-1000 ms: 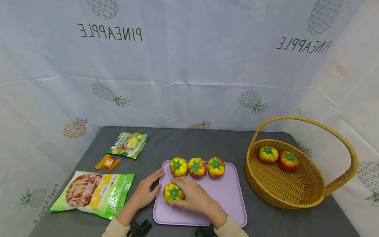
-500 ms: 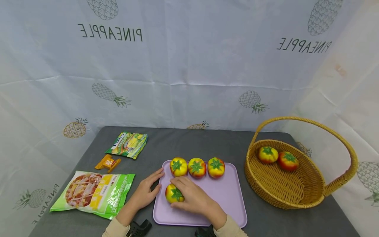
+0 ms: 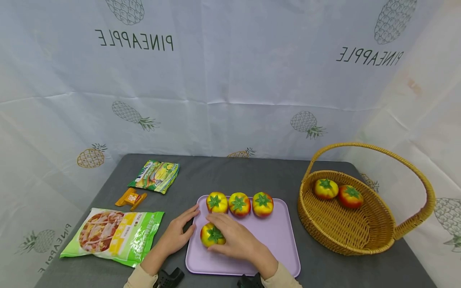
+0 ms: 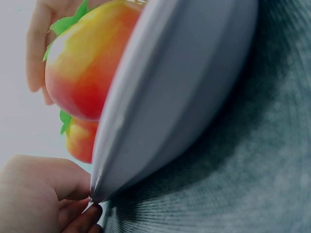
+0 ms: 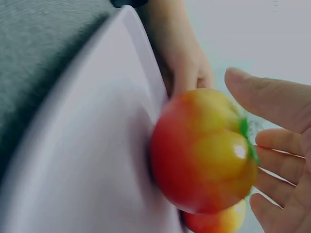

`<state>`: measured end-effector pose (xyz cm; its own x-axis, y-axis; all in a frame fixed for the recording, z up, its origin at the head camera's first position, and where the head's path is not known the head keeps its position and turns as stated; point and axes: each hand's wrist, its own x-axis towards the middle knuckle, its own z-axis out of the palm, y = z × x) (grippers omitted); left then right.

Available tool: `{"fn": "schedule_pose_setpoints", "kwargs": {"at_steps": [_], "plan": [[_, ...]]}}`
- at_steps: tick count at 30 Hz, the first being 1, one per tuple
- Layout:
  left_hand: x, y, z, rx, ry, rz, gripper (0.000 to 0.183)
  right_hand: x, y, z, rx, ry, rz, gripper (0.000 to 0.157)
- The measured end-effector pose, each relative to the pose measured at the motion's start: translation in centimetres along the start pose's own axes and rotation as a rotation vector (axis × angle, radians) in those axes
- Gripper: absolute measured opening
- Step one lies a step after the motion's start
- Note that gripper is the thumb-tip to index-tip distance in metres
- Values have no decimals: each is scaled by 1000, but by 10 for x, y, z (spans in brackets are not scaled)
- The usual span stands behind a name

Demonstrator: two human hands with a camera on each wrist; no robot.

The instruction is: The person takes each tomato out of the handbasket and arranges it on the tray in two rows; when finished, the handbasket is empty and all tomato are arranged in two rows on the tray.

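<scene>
A red-and-yellow tomato (image 3: 211, 235) with a green leafy top sits at the left of the lilac tray (image 3: 264, 248). My right hand (image 3: 234, 236) is cupped around its right side, and in the right wrist view the loosely bent fingers (image 5: 279, 160) and thumb spread about the leafy top. At the tray's left rim, my left hand (image 3: 176, 234) pinches the edge, thumb above and fingers below in the left wrist view. Behind the held-over tomato, three more stand in a row along the tray's far side: a left tomato (image 3: 217, 203), a middle tomato (image 3: 239, 204) and a right tomato (image 3: 263, 204).
On the right stands a wicker basket (image 3: 345, 236) with a tall handle, two tomatoes (image 3: 338, 193) inside. Left of the tray lie a large green food bag (image 3: 113, 236), an orange wrapped snack (image 3: 131, 198) and a green packet (image 3: 155, 176). A pineapple-print curtain hangs behind the table.
The near tomato has turned, showing more red on its left, and has shifted slightly right. My right hand has barely moved; my left hand keeps its place at the tray's rim.
</scene>
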<state>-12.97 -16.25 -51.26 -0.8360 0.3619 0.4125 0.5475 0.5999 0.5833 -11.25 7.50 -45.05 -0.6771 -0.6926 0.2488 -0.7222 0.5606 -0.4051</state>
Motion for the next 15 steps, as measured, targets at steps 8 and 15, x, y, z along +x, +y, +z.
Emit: {"fn": "schedule_pose_setpoints", "kwargs": {"at_steps": [8, 15], "plan": [[-1, -1, 0, -6, -4, -14, 44, -4, 2, -21, 96, 15, 61, 71], [-1, -1, -1, -9, -19, -11, 42, -16, 13, -53, 121, 85, 137, 67]]}}
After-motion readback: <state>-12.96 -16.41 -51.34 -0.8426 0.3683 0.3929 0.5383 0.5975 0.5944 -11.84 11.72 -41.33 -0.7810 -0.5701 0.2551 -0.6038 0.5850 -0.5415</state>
